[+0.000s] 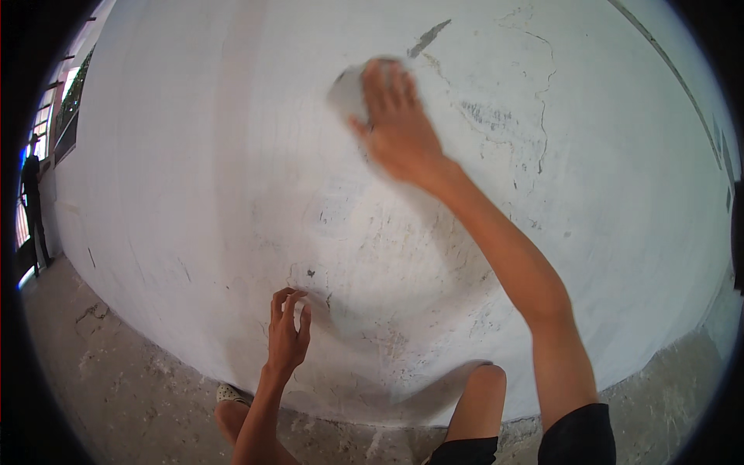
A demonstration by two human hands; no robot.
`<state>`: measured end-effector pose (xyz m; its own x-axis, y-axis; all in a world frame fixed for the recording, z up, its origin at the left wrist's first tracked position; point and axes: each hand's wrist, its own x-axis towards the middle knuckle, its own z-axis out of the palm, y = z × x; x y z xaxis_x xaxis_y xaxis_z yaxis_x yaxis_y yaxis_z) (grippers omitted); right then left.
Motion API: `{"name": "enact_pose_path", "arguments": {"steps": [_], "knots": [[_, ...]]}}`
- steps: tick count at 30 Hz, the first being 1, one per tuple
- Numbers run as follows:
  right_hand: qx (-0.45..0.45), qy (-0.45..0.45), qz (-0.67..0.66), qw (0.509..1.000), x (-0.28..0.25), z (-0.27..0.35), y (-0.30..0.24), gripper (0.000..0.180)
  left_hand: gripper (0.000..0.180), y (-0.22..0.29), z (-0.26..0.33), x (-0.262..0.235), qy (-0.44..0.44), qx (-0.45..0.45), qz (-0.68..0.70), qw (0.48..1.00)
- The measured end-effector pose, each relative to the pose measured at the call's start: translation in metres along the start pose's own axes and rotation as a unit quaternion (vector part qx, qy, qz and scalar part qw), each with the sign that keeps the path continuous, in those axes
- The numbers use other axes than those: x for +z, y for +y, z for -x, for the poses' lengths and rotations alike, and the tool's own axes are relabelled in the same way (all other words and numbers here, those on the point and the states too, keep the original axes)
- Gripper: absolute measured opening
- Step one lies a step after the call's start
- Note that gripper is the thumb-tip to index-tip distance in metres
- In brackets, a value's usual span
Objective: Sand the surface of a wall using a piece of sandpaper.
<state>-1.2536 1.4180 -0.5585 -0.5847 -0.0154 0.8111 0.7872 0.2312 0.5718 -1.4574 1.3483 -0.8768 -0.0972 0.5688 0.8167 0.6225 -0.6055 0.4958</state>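
Note:
A white painted wall (271, 170) with cracks, scuffs and chipped spots fills most of the view. High on it, my right hand (395, 120) presses a flat grey sheet (348, 90) that looks like sandpaper against the surface. Hand and sheet are both smeared by motion, and the palm hides part of the sheet. Lower down and to the left, my left hand (290, 325) is raised close to the wall with loosely bent fingers apart and nothing in them. Whether its fingertips touch the wall, I cannot tell.
Rough concrete floor (124, 372) runs along the foot of the wall. My bent knee (488, 380) is near the wall, and a light clog (231, 394) is on my foot. Another person (32, 201) in dark clothes stands far left, by a window (74, 105).

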Motion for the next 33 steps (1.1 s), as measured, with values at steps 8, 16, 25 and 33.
{"name": "enact_pose_path", "arguments": {"steps": [8,16,25,33], "knots": [[-0.002,0.057,0.008,0.998,-0.003,-0.032,0.032,0.069,0.026,0.007,-0.003,0.006,-0.009,0.024,-0.005,1.000],[0.005,-0.016,0.028,0.999,-0.010,0.013,-0.004,0.071,0.029,0.003,-0.001,-0.005,-0.018,-0.004,0.007,1.000],[-0.005,-0.013,0.036,0.999,-0.016,0.032,-0.001,0.069,0.028,0.001,0.000,-0.005,-0.027,0.000,0.007,1.000],[0.003,0.006,0.060,0.998,-0.016,-0.001,0.030,0.069,0.028,0.003,0.002,-0.001,-0.033,0.001,-0.003,0.999]]}}
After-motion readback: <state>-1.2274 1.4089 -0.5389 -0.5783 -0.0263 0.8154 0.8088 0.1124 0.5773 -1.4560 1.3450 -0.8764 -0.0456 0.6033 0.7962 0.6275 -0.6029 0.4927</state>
